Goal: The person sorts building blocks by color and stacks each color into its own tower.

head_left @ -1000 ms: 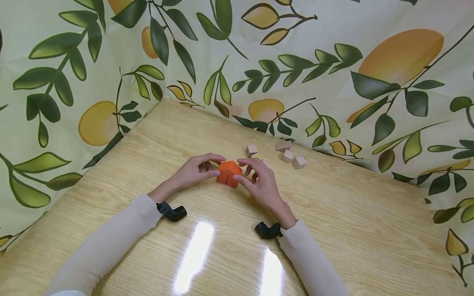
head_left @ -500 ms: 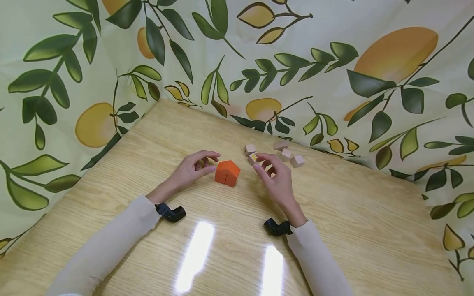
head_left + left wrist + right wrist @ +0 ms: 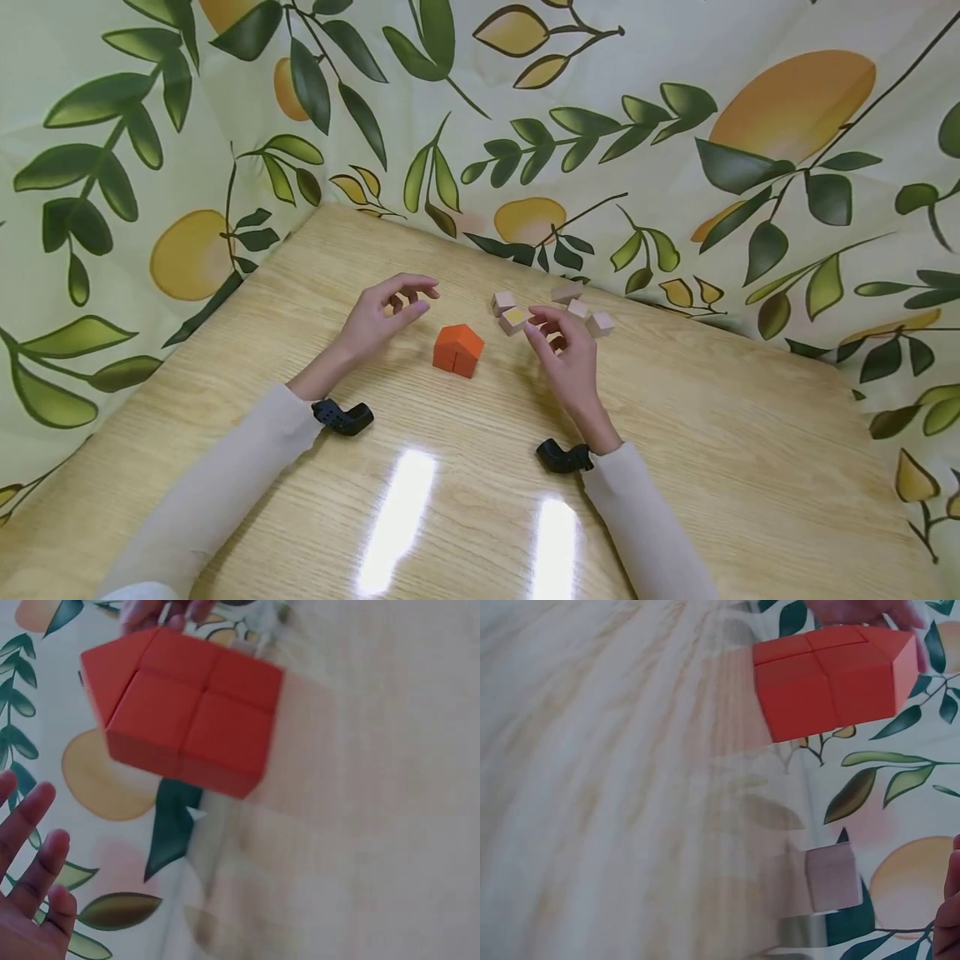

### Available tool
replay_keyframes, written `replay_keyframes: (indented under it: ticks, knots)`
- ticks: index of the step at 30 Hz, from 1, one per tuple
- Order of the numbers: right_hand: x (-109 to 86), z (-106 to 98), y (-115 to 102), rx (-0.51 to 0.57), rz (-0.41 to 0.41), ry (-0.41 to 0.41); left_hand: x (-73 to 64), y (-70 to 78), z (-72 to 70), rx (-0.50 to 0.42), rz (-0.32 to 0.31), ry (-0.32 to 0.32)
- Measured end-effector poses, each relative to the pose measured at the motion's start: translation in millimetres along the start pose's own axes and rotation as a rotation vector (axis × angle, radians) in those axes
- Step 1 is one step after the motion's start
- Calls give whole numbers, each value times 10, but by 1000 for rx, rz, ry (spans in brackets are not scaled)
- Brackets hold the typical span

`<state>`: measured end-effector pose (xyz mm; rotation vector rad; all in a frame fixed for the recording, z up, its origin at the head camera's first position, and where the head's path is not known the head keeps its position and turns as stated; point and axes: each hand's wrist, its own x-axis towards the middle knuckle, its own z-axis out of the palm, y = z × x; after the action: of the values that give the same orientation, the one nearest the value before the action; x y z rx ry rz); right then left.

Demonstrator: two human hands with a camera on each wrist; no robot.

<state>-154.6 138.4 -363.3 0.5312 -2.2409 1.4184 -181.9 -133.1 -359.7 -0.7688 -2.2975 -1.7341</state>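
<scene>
An orange-red house shape (image 3: pixel 458 352), made of several blocks with a pointed top, stands on the table between the hands. Neither hand touches it. My left hand (image 3: pixel 386 315) is raised behind and left of it, fingers loosely bent and holding nothing; its spread fingers (image 3: pixel 46 859) show in the left wrist view. To the right, my right hand (image 3: pixel 572 357) has its fingertips beside a small wooden cube with a yellow mark (image 3: pixel 513 321); whether they touch it cannot be told. The right wrist view shows the house's joined blocks (image 3: pixel 832 682) close up.
Several plain wooden blocks lie past the right hand, among them a cube (image 3: pixel 503 302), a longer block (image 3: pixel 566 292) and another cube (image 3: pixel 600 324). A leaf-and-fruit patterned cloth (image 3: pixel 420 50) rises behind the wooden table (image 3: pixel 712 467).
Both hands have come off the orange house, which stays standing. The left hand has moved up and back; the right hand has moved right, to the yellow-marked cube.
</scene>
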Motion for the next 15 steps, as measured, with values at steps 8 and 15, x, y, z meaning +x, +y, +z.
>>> replay_keyframes:
  ticks: [8,15]
  knots:
    - [-4,75,336,42,96,15,306,-129,-16,-24,-56,-57]
    - [-3,217,704,-9,165,13,426,-312,80,-96,-64,-118]
